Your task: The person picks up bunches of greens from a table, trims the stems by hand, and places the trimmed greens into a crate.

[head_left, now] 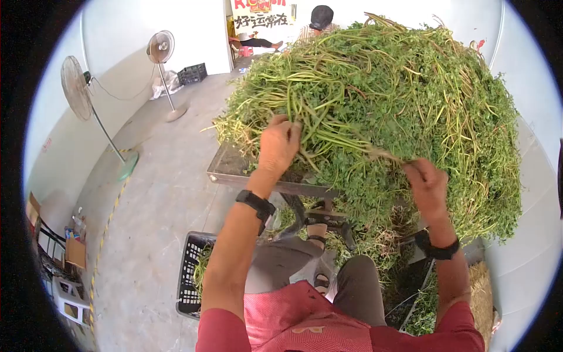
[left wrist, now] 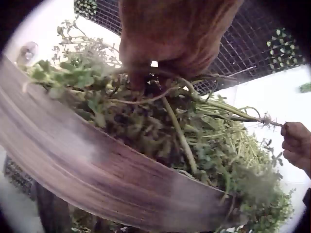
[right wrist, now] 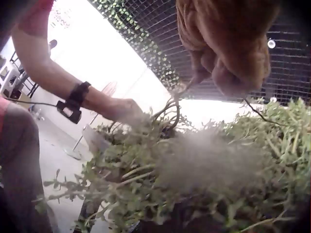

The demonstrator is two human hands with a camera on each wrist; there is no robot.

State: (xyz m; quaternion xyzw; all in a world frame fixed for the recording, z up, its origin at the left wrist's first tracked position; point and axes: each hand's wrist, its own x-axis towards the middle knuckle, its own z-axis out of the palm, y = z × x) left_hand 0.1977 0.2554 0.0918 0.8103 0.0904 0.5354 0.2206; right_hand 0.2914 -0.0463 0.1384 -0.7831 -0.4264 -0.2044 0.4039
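A big heap of leafy green stems (head_left: 387, 100) covers the table (head_left: 231, 167). At its near left edge my left hand (head_left: 278, 145) grips a few of the stems (head_left: 340, 138) with curled fingers. To the right, my right hand (head_left: 429, 186) pinches the brownish root end (head_left: 387, 155) of the same plant, so it stretches between both hands above the heap. Thin hairy roots (left wrist: 270, 120) show just beside the right fingertips in the left wrist view. From the right wrist, the right hand (right wrist: 226, 48) appears over blurred leaves.
Below the table at left stands a black crate (head_left: 189, 276) holding some greens. Loose stems (head_left: 381, 252) lie under the table. Two standing fans (head_left: 161, 48) are at the left wall, and another person (head_left: 319, 23) sits behind the heap.
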